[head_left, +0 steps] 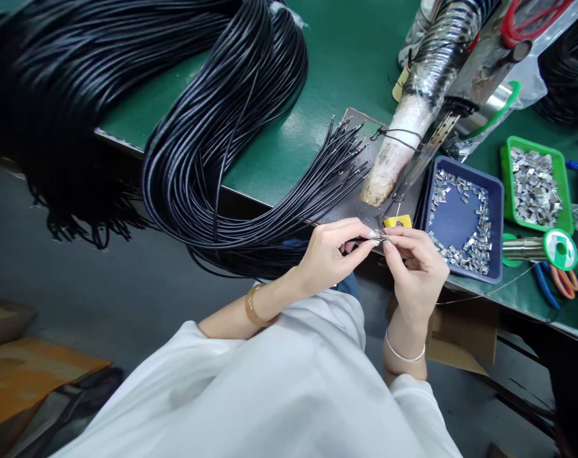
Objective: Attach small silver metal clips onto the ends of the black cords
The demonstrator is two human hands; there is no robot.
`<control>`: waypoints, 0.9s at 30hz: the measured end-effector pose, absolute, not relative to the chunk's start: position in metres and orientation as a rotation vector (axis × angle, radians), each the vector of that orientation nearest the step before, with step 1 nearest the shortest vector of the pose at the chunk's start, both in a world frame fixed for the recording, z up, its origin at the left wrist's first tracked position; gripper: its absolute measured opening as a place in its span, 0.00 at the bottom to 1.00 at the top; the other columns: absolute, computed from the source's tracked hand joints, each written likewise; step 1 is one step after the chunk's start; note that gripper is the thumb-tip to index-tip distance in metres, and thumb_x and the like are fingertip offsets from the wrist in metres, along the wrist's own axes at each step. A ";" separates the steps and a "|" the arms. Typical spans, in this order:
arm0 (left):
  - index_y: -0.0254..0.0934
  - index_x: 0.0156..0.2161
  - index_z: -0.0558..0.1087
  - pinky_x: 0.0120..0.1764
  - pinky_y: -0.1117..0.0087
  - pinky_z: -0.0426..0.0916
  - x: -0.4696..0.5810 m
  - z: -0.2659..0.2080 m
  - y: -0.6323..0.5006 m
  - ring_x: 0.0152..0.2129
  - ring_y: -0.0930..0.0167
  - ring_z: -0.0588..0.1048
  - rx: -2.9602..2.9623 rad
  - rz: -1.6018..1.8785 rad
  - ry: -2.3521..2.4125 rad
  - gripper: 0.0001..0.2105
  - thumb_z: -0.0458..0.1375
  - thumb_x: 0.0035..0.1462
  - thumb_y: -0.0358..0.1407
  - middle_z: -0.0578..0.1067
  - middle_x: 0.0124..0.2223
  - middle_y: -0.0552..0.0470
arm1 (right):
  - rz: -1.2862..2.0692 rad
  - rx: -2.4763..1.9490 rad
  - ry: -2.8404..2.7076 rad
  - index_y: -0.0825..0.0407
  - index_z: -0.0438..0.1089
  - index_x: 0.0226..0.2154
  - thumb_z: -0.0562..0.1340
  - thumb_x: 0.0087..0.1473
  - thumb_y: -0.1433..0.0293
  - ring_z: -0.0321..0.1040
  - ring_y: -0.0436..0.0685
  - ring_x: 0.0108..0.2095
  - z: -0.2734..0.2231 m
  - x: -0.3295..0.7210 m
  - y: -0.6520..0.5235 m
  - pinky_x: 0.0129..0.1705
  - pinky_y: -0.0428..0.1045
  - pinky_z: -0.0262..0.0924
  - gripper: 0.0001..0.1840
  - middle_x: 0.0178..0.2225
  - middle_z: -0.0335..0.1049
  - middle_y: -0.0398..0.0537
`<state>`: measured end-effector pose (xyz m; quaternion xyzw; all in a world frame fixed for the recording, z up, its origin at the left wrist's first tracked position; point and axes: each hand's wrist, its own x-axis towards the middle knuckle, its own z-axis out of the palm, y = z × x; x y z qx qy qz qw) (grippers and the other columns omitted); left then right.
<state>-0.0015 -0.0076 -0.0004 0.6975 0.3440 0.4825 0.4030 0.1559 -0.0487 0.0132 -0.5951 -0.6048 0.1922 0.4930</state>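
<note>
At the table's front edge my two hands meet fingertip to fingertip. My left hand (339,251) is closed in a pinch on the end of a black cable. Opposite it, my right hand (415,264) pinches the thin wire end of that cable, where a bit of green (381,239) shows. Any small part between the fingertips is too tiny to make out. A large bundle of black cables (232,191) curves over the table edge beside my left hand, its stripped ends lying on a dark board (339,191). Just beyond my fingers is a yellow block (398,221).
A blue tray (496,210) of small metal pieces stands right of my hands, with a green tray (568,197) of similar pieces beyond. A white-ended hose (396,149) and a metal rod-like tool (427,149) slant down close above. A wire spool (559,249) and pliers (556,283) lie right.
</note>
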 end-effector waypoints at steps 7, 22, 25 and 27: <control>0.35 0.39 0.75 0.41 0.68 0.69 0.002 -0.013 -0.012 0.33 0.70 0.76 2.148 1.265 0.894 0.07 0.54 0.64 0.30 0.80 0.36 0.46 | 0.353 -1.459 -1.522 0.47 0.75 0.35 0.65 0.55 0.73 0.75 0.57 0.43 0.016 0.152 -0.052 0.49 0.58 0.74 0.05 0.41 0.76 0.46; 0.31 0.35 0.75 0.18 0.78 0.49 -0.002 -0.003 -0.003 0.14 0.83 0.58 0.869 0.832 0.628 0.12 0.64 0.57 0.40 0.70 0.21 0.57 | 0.225 -1.415 -1.424 0.47 0.77 0.40 0.64 0.58 0.74 0.75 0.57 0.44 0.014 0.152 -0.053 0.50 0.59 0.72 0.09 0.42 0.77 0.46; 0.31 0.32 0.74 0.21 0.78 0.54 -0.001 -0.001 -0.002 0.17 0.82 0.61 0.892 0.860 0.636 0.11 0.66 0.54 0.39 0.67 0.21 0.58 | 0.300 -1.397 -1.463 0.46 0.77 0.39 0.65 0.57 0.74 0.75 0.57 0.44 0.014 0.153 -0.051 0.49 0.59 0.72 0.09 0.42 0.77 0.46; 0.31 0.30 0.73 0.22 0.78 0.55 0.000 0.000 -0.002 0.18 0.82 0.61 0.888 0.867 0.630 0.11 0.68 0.51 0.37 0.67 0.21 0.59 | 0.403 -1.378 -1.480 0.45 0.78 0.39 0.66 0.56 0.74 0.75 0.56 0.43 0.014 0.154 -0.049 0.48 0.58 0.72 0.09 0.41 0.77 0.45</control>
